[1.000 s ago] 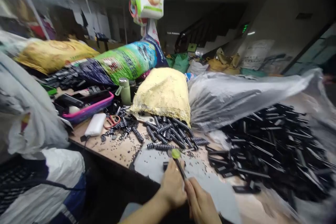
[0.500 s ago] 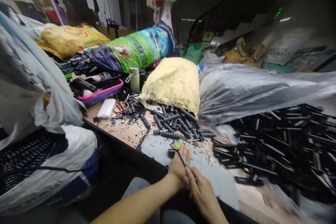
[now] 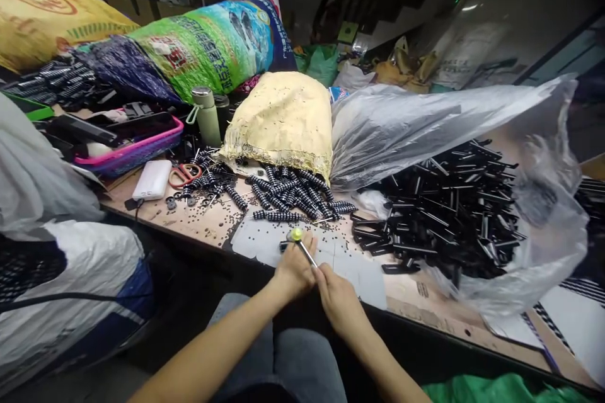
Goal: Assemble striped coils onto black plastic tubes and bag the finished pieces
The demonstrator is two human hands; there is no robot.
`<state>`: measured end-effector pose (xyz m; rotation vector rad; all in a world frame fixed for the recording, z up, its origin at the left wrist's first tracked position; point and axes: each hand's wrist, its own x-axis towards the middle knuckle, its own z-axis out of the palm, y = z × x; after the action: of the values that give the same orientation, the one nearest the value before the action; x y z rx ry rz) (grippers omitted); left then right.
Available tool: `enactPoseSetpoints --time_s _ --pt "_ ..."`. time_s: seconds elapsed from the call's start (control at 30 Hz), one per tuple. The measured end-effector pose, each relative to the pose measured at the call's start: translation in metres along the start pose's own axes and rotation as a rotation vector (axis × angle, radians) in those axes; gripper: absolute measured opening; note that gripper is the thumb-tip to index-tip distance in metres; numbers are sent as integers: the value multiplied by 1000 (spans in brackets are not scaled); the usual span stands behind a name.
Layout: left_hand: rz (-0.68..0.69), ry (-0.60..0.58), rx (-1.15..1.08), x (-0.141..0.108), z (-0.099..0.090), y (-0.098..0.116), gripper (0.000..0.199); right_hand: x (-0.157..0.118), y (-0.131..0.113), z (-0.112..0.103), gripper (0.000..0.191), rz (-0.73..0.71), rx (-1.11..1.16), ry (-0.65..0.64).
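My right hand (image 3: pixel 339 298) is closed around the metal handle of a small hammer (image 3: pixel 309 254). Its yellow-green head lies just over my left hand (image 3: pixel 293 271), which is closed low over the grey mat (image 3: pixel 366 274). A short dark piece (image 3: pixel 284 245) sticks out at the left hand's far side, and the fingers hide the rest of it. Beyond the hands lies a heap of black-and-white ribbed rollers (image 3: pixel 295 192), spilling from under a pale yellow sack (image 3: pixel 283 116). One ribbed roller (image 3: pixel 276 216) rests at the mat's far edge.
To the right, many black plastic parts (image 3: pixel 444 208) are heaped by a clear plastic bag (image 3: pixel 401 129). Orange-handled scissors (image 3: pixel 185 174), a white power bank (image 3: pixel 152 180), a green flask (image 3: pixel 207 116) and a pink-rimmed basket (image 3: pixel 137 145) stand left. Small bits litter the tabletop.
The view has turned right and down, so everything sits further left and higher. Both hands remain close together over the mat, with the hammer still in my right hand.
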<state>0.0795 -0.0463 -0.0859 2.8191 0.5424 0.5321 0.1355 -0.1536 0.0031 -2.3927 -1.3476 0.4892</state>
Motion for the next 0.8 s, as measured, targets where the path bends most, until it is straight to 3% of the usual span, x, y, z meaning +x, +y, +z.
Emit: enactPoseSetpoints --time_s 0.1,0.2,0.33,0.5,0.6,0.73,0.8 --pt "-127 94 -5 -9 -20 -24 38 -7 9 -16 37 84 140 93" --pt "-176 156 -222 -10 -44 -41 28 -13 16 -29 37 164 275 91" --pt "-215 223 -503 9 -63 -35 13 -19 16 -39 37 154 273 78" --pt "-184 283 -515 34 -64 -14 13 -25 5 -50 36 82 187 209" --pt "-193 313 -503 39 -60 -12 15 -22 2 -42 38 83 128 307" --pt "-170 306 -492 41 -55 -10 12 -12 6 -23 38 107 -10 219" --pt "-184 331 -462 40 -60 -10 11 -12 8 -22 38 114 -23 240"
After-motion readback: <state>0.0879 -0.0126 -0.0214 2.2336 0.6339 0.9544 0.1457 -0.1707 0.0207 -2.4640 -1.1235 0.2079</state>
